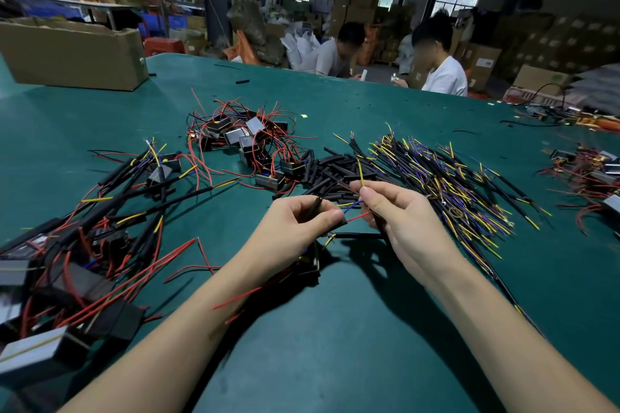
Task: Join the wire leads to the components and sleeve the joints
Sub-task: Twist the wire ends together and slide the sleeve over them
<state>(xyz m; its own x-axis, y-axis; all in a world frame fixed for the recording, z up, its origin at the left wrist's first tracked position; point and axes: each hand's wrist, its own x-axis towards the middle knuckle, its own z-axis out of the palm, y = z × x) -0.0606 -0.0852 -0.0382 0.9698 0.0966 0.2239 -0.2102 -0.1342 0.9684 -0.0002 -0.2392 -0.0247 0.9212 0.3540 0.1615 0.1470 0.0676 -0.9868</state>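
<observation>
Head view: both hands were raised just above the green bench (369, 329), close together near the middle. Left hand (295, 225) had fingers curled, pinching a thin dark lead (315, 206) between thumb and forefinger; a black component (310, 261) hung under it, partly hidden by the wrist, with red wires trailing below the forearm. Right hand (399, 214) pinched a yellow wire (361, 174) sticking up from its fingertips, and a black sleeved lead ran down past the palm. A red wire (357, 217) and a blue wire (352, 206) spanned the gap between the hands; whether their ends touched could not be told.

Beyond the hands lay a pile of black sleeves (330, 168). Right of it, a spread of yellow, purple and black wire leads (446, 184). Behind centre, a heap of components with red wires (245, 141); left, a tangle of sleeved assemblies (100, 228). A cardboard box (73, 54) stood at the far left. Two people (439, 70) sat at the far edge. Another component pile (590, 171) lay at the right.
</observation>
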